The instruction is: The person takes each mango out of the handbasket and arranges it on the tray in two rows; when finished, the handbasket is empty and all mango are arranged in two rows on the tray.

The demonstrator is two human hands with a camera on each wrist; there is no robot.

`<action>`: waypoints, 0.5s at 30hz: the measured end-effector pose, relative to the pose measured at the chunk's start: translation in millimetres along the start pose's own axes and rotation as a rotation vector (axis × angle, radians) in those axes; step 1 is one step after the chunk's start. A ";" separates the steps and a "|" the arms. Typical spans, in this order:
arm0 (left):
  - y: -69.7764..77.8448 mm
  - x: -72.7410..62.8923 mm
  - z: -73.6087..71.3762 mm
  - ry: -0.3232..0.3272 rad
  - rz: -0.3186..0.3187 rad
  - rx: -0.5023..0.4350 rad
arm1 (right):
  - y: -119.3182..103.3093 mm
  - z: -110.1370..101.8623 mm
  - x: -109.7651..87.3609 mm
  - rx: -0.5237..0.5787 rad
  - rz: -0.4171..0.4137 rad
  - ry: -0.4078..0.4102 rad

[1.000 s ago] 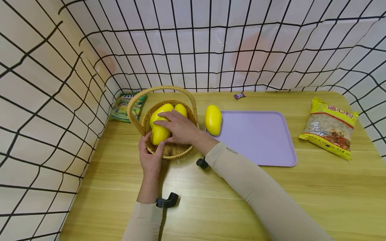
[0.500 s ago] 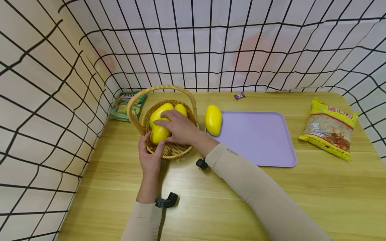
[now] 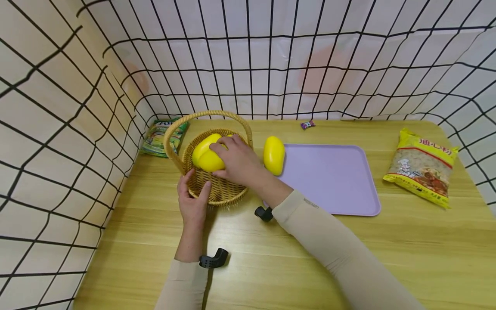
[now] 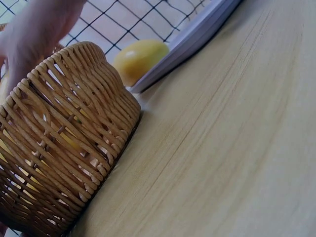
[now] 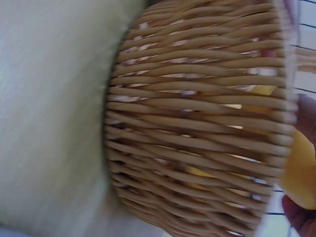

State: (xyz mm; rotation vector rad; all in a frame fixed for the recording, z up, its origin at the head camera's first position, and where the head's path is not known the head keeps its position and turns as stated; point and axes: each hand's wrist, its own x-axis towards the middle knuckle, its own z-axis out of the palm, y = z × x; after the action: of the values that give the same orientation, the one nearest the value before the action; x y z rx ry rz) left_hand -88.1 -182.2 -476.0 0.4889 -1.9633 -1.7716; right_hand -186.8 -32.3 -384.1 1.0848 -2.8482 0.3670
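A round wicker basket (image 3: 222, 196) with a tall arched handle holds yellow mangoes. My right hand (image 3: 242, 161) reaches in from the right and grips the nearer mango (image 3: 211, 162), lying over the front of another mango (image 3: 202, 147). A third one behind that hand is almost wholly hidden. At the basket's front left, my left hand (image 3: 192, 206) holds the rim, its thumb over the edge. Another mango (image 3: 274, 156) sits outside the basket, against the left edge of a lilac tray (image 3: 329, 181). The right wrist view shows the gripped mango (image 5: 300, 170) above the basket wall.
Behind the basket on the left lies a green packet (image 3: 160, 137). A small purple wrapped candy (image 3: 308, 124) is near the back wall. At the right is a yellow bag (image 3: 422, 168) of pale pieces. Black wire grid (image 3: 271, 69) encloses the table's back and sides.
My right hand has moved the gripped mango up and back inside the basket, away from my left thumb, baring the woven bottom. My left hand stays at the rim.
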 end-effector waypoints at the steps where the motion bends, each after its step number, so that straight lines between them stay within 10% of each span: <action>1: 0.1 0.2 0.0 0.000 0.001 0.001 | -0.8 -4.7 -3.1 0.005 0.022 -0.005; 15: 0.8 -0.8 -0.4 -0.005 -0.002 -0.003 | 6.5 -27.5 -68.8 0.317 0.222 0.072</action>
State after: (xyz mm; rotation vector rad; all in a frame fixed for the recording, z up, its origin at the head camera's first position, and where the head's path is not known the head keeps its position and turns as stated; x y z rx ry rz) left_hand -87.2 -182.0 -475.2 0.4862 -1.9644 -1.7782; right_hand -140.1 23.7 -369.1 0.7710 -2.9166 0.8786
